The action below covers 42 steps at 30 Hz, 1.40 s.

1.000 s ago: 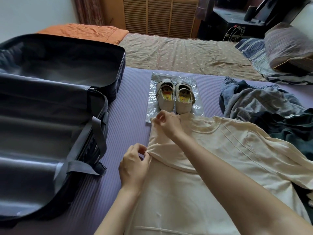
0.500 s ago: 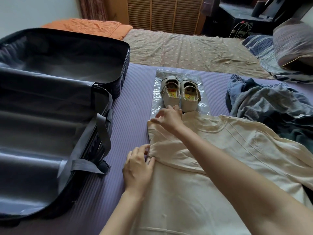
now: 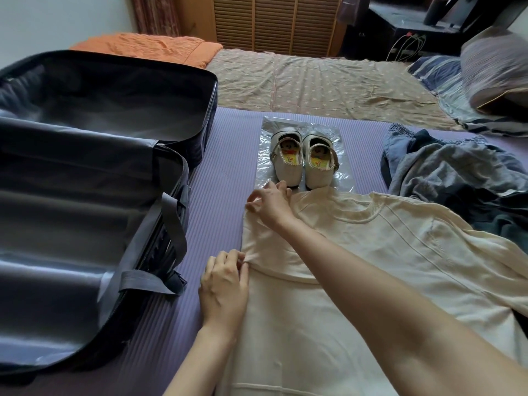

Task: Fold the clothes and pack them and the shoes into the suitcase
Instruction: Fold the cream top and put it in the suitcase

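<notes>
A cream T-shirt (image 3: 371, 252) lies flat on the purple mat (image 3: 228, 144), its left sleeve folded inward. My left hand (image 3: 224, 284) pinches the folded sleeve's lower edge. My right hand (image 3: 271, 202) reaches across to the shirt's upper left corner by the shoulder, fingers curled on the cloth. Just beyond the collar a pair of small white shoes (image 3: 303, 161) stands on a clear plastic bag (image 3: 341, 178). The open black suitcase (image 3: 85, 181) lies on the left, both halves holding nothing.
A heap of blue and grey clothes (image 3: 457, 172) sits at the right of the mat. Behind are a beige sheet (image 3: 314, 81), an orange blanket (image 3: 148, 50) and a pillow (image 3: 497, 67). Grey suitcase straps (image 3: 168, 224) hang near my left hand.
Both hands stay on the folded sleeve with only small shifts. My right hand's fingers have lifted slightly at the shoulder corner. The view has tilted a little.
</notes>
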Available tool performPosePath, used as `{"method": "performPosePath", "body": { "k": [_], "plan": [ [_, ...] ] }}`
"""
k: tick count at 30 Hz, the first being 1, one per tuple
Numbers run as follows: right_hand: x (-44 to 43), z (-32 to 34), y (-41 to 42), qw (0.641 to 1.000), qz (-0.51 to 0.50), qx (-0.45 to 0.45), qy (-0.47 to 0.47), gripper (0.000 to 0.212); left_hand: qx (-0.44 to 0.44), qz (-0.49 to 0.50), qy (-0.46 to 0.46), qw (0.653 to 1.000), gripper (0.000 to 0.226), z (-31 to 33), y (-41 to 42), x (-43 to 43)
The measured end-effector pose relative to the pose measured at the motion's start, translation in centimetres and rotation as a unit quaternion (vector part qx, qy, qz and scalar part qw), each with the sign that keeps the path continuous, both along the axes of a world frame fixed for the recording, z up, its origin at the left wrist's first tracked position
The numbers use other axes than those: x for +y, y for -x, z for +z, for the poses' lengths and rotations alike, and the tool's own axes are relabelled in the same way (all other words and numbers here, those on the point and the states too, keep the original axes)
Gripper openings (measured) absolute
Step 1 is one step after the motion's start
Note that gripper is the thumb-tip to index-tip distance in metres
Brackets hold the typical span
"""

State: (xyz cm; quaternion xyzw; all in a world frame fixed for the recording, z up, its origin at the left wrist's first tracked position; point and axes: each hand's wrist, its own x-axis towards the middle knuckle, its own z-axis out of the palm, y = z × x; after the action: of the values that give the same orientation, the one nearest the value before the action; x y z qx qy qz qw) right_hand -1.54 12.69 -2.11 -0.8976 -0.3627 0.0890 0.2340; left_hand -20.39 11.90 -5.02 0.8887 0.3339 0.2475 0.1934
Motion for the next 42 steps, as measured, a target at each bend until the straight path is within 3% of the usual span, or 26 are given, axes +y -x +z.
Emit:
{"method": "performPosePath", "body": {
  "k": [3, 5, 8, 10, 14, 17, 21, 23, 30, 34, 36, 38, 40, 42],
  "plan": [
    [-2.4, 1.4, -0.6, 0.994, -0.011, 0.017, -0.105, 0.028, -0.018, -0.009, -0.009, 1.0, 0.017, 0.4, 0.1, 0.2],
    [-5.3, 2.4, -1.6, 0.992, -0.045, 0.023, -0.116, 0.026, -0.029, -0.027, -0.027, 0.999, 0.029, 1.0, -0.4, 0.4],
    [-11.1, 2.9, -2.5, 0.996, -0.078, 0.006, -0.042, 0.03, -0.033, -0.041, -0.058, 0.997, 0.014, 1.6, -2.1, 1.4],
    [-14.6, 2.6, -2.0, 0.995, -0.095, -0.007, 0.028, 0.038, -0.009, -0.081, -0.055, 0.995, 0.026, 2.0, -3.8, 1.8],
    [-18.2, 0.5, -0.3, 0.987, -0.097, -0.063, 0.11, 0.041, 0.165, -0.201, -0.041, 0.965, 0.05, 2.0, -7.2, 0.9],
    [-18.2, -0.6, 0.2, 0.991, -0.117, -0.031, 0.054, 0.025, 0.279, -0.203, -0.05, 0.937, 0.062, 0.7, -8.0, 1.2],
    [-17.5, 0.7, -1.4, 0.979, -0.143, 0.079, -0.123, 0.011, 0.326, -0.173, -0.039, 0.928, 0.078, -0.3, -8.1, 2.2],
    [-17.0, 1.7, -2.3, 0.968, -0.157, 0.119, -0.155, 0.01, 0.331, -0.151, -0.026, 0.931, 0.075, 0.0, -8.4, 2.0],
    [-16.3, -0.2, -3.4, 0.983, -0.178, -0.015, 0.053, 0.021, 0.326, -0.099, -0.034, 0.939, 0.073, -0.4, -9.2, 0.9],
    [-17.1, -0.9, -3.3, 0.985, -0.163, -0.063, 0.014, 0.039, 0.297, -0.089, -0.053, 0.949, 0.076, -0.5, -9.4, 1.2],
    [-17.8, -1.3, -3.0, 0.971, -0.105, -0.211, 0.031, 0.05, 0.215, -0.099, -0.107, 0.966, 0.077, -0.8, -9.5, 1.1],
    [-18.1, -1.6, -2.4, 0.954, -0.054, -0.294, -0.003, 0.049, 0.212, -0.158, -0.105, 0.959, 0.088, -0.4, -9.5, 0.8],
    [-18.1, -2.0, -1.4, 0.967, 0.016, -0.255, -0.007, 0.048, 0.247, -0.19, -0.068, 0.948, 0.116, -0.6, -9.3, 0.3],
    [-17.9, -2.4, -0.6, 0.984, 0.051, -0.165, 0.049, 0.068, 0.289, -0.184, -0.046, 0.938, 0.13, -0.5, -9.1, 0.3]
  ]
}}
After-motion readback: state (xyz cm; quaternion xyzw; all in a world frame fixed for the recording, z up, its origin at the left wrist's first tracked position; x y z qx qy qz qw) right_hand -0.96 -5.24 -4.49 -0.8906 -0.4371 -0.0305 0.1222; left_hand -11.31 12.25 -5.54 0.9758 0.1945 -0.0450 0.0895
